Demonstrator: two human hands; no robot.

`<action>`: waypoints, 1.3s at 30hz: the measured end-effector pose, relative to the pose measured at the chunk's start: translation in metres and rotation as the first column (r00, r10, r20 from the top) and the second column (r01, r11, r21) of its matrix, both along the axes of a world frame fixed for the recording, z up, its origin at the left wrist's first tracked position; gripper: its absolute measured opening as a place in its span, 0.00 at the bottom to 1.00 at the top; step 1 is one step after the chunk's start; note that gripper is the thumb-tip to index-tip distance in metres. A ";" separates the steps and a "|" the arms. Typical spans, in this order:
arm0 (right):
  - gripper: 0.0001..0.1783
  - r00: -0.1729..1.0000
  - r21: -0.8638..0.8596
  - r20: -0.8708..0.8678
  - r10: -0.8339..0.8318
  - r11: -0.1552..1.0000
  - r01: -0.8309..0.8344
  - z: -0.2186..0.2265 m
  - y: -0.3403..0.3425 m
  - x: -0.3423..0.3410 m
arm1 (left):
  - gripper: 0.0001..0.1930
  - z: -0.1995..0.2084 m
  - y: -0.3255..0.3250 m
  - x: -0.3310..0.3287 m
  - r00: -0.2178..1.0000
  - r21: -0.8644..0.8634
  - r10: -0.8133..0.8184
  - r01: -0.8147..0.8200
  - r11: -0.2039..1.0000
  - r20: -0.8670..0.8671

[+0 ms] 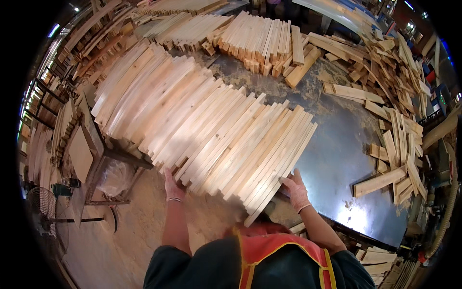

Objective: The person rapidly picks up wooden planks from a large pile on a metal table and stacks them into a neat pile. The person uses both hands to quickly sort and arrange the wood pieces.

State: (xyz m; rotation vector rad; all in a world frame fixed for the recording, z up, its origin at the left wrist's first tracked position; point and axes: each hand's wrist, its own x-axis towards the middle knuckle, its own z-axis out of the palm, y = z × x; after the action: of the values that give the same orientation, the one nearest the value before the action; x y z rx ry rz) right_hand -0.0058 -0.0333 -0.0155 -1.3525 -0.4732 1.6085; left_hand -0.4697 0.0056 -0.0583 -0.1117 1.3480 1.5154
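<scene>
A long row of pale wooden strips (pixel 207 125) lies side by side in front of me, running from the far left toward the near right. My left hand (pixel 174 187), in a light glove, touches the near ends of strips around the middle of the row, with some fingertips hidden at the wood. Beside the outermost strip at the right end is my right hand (pixel 296 190), also gloved. Its fingers are apart and rest against that strip's side. Both hands look open, neither wrapped round a strip. The strip ends form an uneven, stepped edge.
The row lies on a dark metal table (pixel 337 159). Behind it stand more stacked strips (pixel 257 38). Loose offcuts (pixel 385 72) pile up along the right side. At the left are a metal frame (pixel 103 164) and a fan (pixel 42 204). A hose (pixel 450 202) hangs at the far right.
</scene>
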 end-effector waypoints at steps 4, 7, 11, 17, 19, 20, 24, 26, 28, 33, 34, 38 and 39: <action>0.39 0.993 0.134 0.114 -0.035 0.991 0.019 -0.036 0.011 0.031 | 0.24 0.004 -0.020 0.032 0.983 -0.002 -0.185 0.185 0.983 -0.001; 0.34 0.990 0.100 0.138 -0.027 0.995 0.014 0.005 0.021 0.053 | 0.19 -0.032 -0.078 0.082 0.944 -0.067 -0.330 0.330 0.942 0.013; 0.37 0.989 0.125 0.138 -0.046 0.992 0.028 -0.009 0.031 0.119 | 0.22 -0.043 -0.083 0.119 0.520 -0.124 -0.828 0.826 0.550 -0.209; 0.48 0.736 -0.198 0.557 0.386 0.922 -0.334 -0.008 0.088 0.184 | 0.42 -0.055 0.018 0.176 0.527 0.145 -0.790 0.849 0.508 -0.314; 0.51 0.576 -0.275 0.661 0.481 0.870 -0.410 -0.008 0.105 0.172 | 0.46 -0.055 0.010 0.186 0.629 0.126 -0.768 0.777 0.616 -0.123; 0.52 0.487 -0.328 0.697 0.526 0.838 -0.436 -0.008 0.108 0.165 | 0.48 -0.043 0.011 0.193 0.649 0.109 -0.759 0.760 0.641 -0.059; 0.49 0.670 -0.192 0.664 0.332 0.942 -0.276 -0.019 0.096 0.169 | 0.54 0.024 0.027 0.218 0.551 0.085 -0.810 0.833 0.546 -0.200; 0.43 0.907 -0.084 0.383 0.175 0.984 -0.155 -0.041 0.090 0.178 | 0.56 0.034 0.033 0.222 0.525 0.086 -0.811 0.848 0.522 -0.257; 0.36 0.995 -0.090 0.096 0.009 0.996 0.000 -0.031 0.098 0.170 | 0.57 0.064 0.048 0.226 0.509 0.077 -0.817 0.857 0.509 -0.269; 0.36 0.980 0.054 0.096 -0.173 0.984 0.168 -0.018 0.138 0.172 | 0.59 0.063 0.127 0.216 0.376 -0.046 -0.827 0.901 0.432 -0.419; 0.36 0.976 0.110 0.104 -0.192 0.977 0.180 -0.015 0.155 0.176 | 0.57 0.067 0.148 0.217 0.367 -0.052 -0.826 0.902 0.428 -0.428; 0.35 0.964 0.249 0.145 -0.223 0.951 0.183 0.046 0.255 0.168 | 0.51 0.094 0.263 0.217 0.275 -0.004 -0.770 0.941 0.340 -0.576; 0.34 0.961 0.242 0.189 -0.200 0.958 0.151 0.061 0.287 0.173 | 0.51 0.107 0.304 0.220 0.241 0.055 -0.709 0.960 0.276 -0.663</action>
State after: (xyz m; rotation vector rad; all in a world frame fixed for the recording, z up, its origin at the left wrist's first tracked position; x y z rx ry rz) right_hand 0.1673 0.2541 0.0453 -1.3570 -0.6255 1.2308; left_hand -0.2501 0.3095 0.0491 1.3192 1.0241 0.7605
